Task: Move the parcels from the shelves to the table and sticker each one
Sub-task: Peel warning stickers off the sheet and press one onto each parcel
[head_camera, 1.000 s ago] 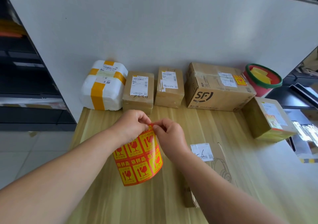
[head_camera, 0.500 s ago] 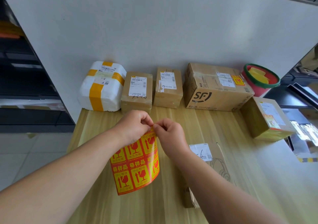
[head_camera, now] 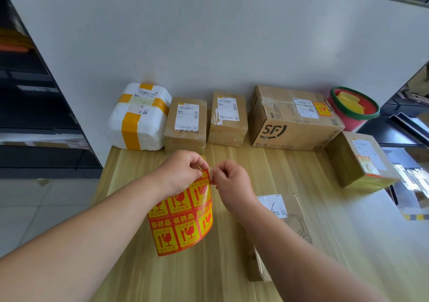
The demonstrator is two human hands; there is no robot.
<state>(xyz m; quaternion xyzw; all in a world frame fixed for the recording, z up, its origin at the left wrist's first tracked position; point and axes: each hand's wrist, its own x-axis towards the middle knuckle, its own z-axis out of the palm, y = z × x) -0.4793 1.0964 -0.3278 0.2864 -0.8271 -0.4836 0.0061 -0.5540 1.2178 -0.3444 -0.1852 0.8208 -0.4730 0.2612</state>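
My left hand (head_camera: 183,174) holds the floppy sticker sheet (head_camera: 183,218) while my right hand (head_camera: 229,181) pinches its top corner, the best place to peel a thin, light sticker.

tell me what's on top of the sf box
The SF box carries white shipping labels and a red-and-yellow fragile sticker on top. It is taped shut, so its contents are hidden.
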